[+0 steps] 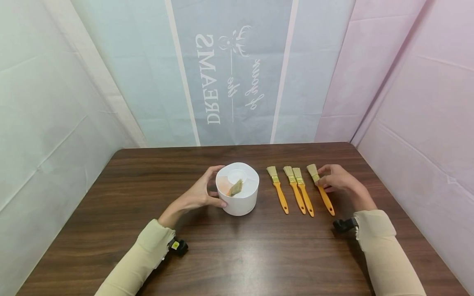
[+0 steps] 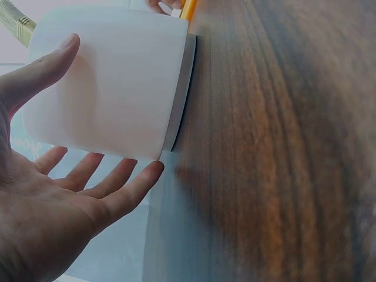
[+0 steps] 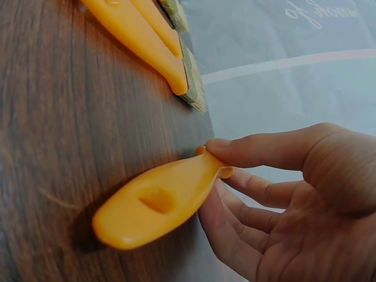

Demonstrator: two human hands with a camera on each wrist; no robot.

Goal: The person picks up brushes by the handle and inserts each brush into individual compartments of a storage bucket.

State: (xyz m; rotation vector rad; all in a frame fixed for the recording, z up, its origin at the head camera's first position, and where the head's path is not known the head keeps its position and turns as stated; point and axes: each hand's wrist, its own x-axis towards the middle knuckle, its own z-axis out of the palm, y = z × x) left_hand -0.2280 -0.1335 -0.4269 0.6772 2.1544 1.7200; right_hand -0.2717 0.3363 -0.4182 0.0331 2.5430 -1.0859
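Note:
My left hand (image 1: 203,191) holds the side of a white round container (image 1: 242,205), thumb at the near side and fingers round the far side. Inside its divided top stands a paintbrush (image 1: 235,187), bristles up and leaning right, its handle mostly hidden by the wall. On the right, my right hand (image 1: 338,179) pinches a yellow-handled paintbrush (image 1: 326,200) near its ferrule between thumb and fingers; the right wrist view shows its handle end (image 3: 155,202) close over the table. Left of that hand lie more paintbrushes, a single one (image 1: 280,195) and two side by side (image 1: 298,191).
The dark wood table (image 1: 237,255) ends at a back edge near a printed blue cloth (image 1: 237,74). Pale cloth walls rise at the left (image 1: 44,123) and right (image 1: 426,123). A black wrist camera (image 1: 344,225) sits under the right sleeve.

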